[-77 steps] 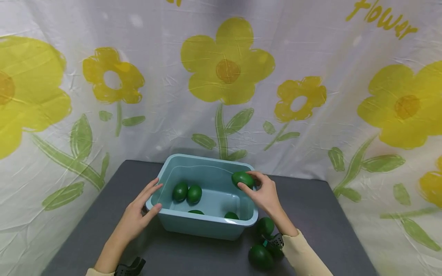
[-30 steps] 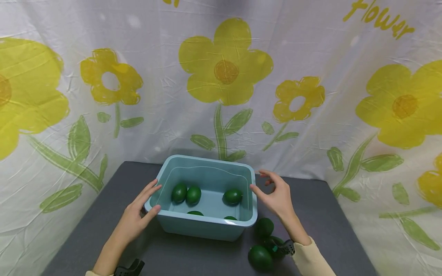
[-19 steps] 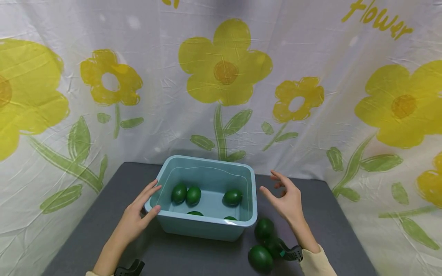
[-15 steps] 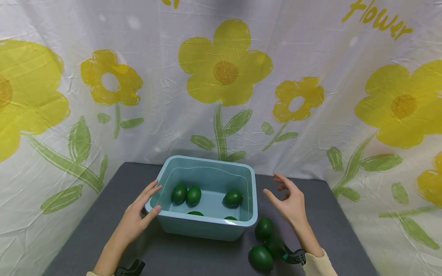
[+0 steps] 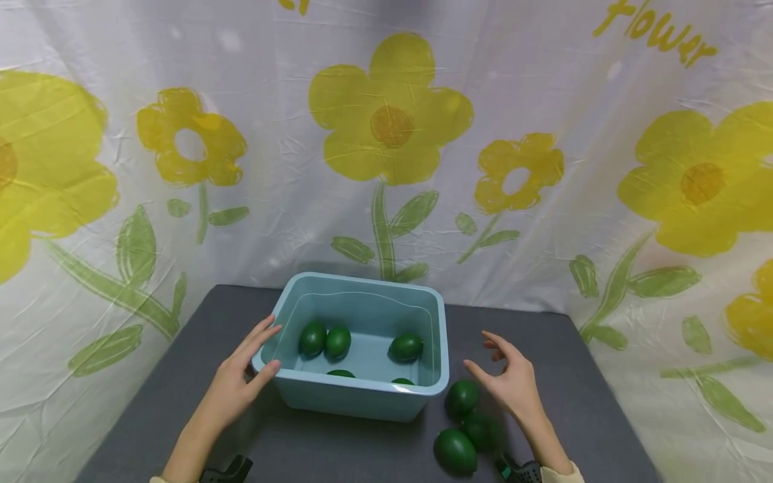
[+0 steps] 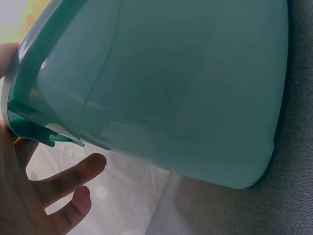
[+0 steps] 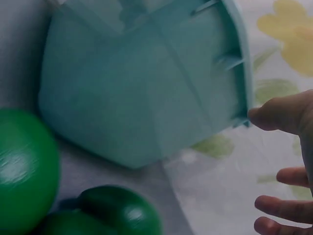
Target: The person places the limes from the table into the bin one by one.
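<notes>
Both wrist views close on tub (image 6: 186,88)

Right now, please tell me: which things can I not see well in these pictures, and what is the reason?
Head: two green fruits at the front inside the bin, mostly hidden by its front wall.
Head: yellow lettering, cut off by the top edge.
Left wrist: the bin's contents, hidden by its side wall.
Right wrist: nearest green fruit, cut off by the left edge.
</notes>
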Demonstrator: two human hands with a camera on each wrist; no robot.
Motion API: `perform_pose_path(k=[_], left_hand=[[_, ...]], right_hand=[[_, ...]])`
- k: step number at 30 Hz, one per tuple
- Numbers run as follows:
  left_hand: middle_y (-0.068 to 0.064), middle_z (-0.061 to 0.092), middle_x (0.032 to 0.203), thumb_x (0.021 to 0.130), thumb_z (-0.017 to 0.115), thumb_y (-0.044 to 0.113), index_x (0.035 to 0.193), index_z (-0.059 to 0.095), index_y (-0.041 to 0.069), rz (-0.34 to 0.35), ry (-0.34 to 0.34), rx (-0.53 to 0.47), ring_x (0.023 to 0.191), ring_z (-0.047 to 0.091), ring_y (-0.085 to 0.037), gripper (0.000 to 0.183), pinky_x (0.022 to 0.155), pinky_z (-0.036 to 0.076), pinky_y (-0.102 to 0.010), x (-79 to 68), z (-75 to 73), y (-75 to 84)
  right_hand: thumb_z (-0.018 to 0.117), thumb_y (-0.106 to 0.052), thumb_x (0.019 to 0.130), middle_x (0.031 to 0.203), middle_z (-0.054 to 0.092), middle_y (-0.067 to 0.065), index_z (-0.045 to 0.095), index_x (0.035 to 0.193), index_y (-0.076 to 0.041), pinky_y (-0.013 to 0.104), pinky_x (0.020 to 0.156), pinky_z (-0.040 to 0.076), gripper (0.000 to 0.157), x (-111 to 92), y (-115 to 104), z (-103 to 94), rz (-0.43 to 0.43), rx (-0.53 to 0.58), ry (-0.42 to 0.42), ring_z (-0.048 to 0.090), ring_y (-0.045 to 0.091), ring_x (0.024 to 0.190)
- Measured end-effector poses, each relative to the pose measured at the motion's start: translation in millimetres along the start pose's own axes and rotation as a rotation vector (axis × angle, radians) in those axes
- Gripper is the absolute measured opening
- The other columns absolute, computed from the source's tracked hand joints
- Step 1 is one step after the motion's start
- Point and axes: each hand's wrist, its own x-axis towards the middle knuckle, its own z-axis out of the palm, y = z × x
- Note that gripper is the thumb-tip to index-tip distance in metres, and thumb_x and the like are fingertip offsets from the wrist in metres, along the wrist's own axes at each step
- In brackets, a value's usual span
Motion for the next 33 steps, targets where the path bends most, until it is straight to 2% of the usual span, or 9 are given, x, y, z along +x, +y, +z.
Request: perform_pose_path(k=[5,9,14,19,26,33], left_hand=[[-0.004,0.037,0.171,0.103,0.069,0.023,0.159,0.05,0.017,-0.007,0.0,0.005,0.11,0.053,-0.014,0.059,0.069,0.049,-0.027,0.2,0.0,0.2],[-0.004,0.037,0.171,0.103,0.069,0.023,0.159,0.05,0.017,-0.012,-0.002,0.01,0.11,0.054,-0.015,0.059,0.068,0.049,-0.027,0.5,0.0,-0.1],[-0.004,0.037,0.171,0.103,0.069,0.024,0.159,0.051,0.017,-0.012,-0.002,0.014,0.108,0.054,-0.013,0.059,0.068,0.049,-0.027,-0.1,0.4,-0.4],[-0.004,0.037,0.171,0.103,0.069,0.023,0.159,0.051,0.017,-0.008,0.001,0.009,0.107,0.053,-0.012,0.059,0.068,0.049,-0.027,-0.4,1.0,-1.3],[-0.004,0.038,0.171,0.103,0.069,0.023,0.159,0.051,0.017,-0.005,0.002,0.014,0.107,0.054,-0.013,0.059,0.068,0.049,-0.027,-0.5,1.1,-1.0],[-0.004,0.038,0.171,0.103,0.069,0.023,0.159,0.051,0.018,0.0,0.002,0.016,0.107,0.054,-0.014,0.059,0.068,0.049,-0.027,-0.4,0.6,-0.4]], right_hand=[[0.088,-0.038,0.087,0.13,0.071,0.017,0.062,0.147,-0.008,0.05,0.083,0.052,0.072,-8,11,5.0,0.079,-0.042,-0.097,0.064,0.033,0.107],[0.087,-0.042,0.087,0.133,0.068,0.017,0.059,0.15,-0.006,0.054,0.086,0.052,0.077,-14,19,11.0,0.127,-0.075,-0.182,0.062,0.033,0.109],[0.09,-0.044,0.082,0.133,0.068,0.018,0.059,0.148,-0.004,0.057,0.088,0.053,0.083,-18,26,20.2,0.147,-0.128,-0.247,0.062,0.037,0.113],[0.094,-0.043,0.076,0.128,0.071,0.022,0.063,0.142,0.0,0.063,0.093,0.054,0.084,-18,31,26.6,0.113,-0.174,-0.273,0.065,0.043,0.114],[0.096,-0.041,0.073,0.122,0.074,0.019,0.069,0.135,-0.001,0.061,0.091,0.054,0.078,-21,37,30.6,0.104,-0.188,-0.29,0.066,0.039,0.109],[0.094,-0.044,0.074,0.106,0.077,0.009,0.074,0.127,-0.005,0.048,0.08,0.054,0.068,-23,38,31.9,0.128,-0.181,-0.329,0.065,0.026,0.095]])
